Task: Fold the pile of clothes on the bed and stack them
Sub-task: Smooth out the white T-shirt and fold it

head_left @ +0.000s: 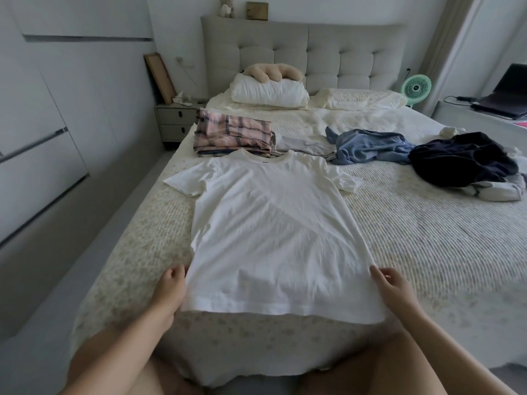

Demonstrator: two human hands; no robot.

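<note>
Leftmost, a grey nightstand [174, 121] stands beside the bed [427, 238], with a wooden frame [159, 78] leaning on the wall behind it. Left hand [171, 283] sits at the left side edge of the white T-shirt [273, 238] near its hem; fingers curl onto the cloth edge, apparently pinching it, though the contact is partly hidden by the fabric. Shirt lies flat, front up, spread on the near half of the bedcover, collar toward the headboard [302, 52], both short sleeves out to the sides, hem at the near edge of the mattress. Just past the collar, toward the left, sits a folded stack topped by a pink plaid garment [231, 135]; the collar reaches its near edge. Beside that stack to the right lies a pale folded item [305, 146], touching a crumpled blue garment [368, 149]. Behind them, two white pillows [269, 94] rest against the headboard, a beige plush cushion [271, 72] on the left one. Right hand [396, 286] is at the right side edge of the shirt near the hem, thumb and fingertips closed on the fabric edge. Farther right, well apart from the shirt, an unfolded heap with a dark navy garment [462, 158] on top lies near the right bed edge. Beyond it, a green fan [414, 88] and an open laptop [507, 95] on a side surface.
</note>
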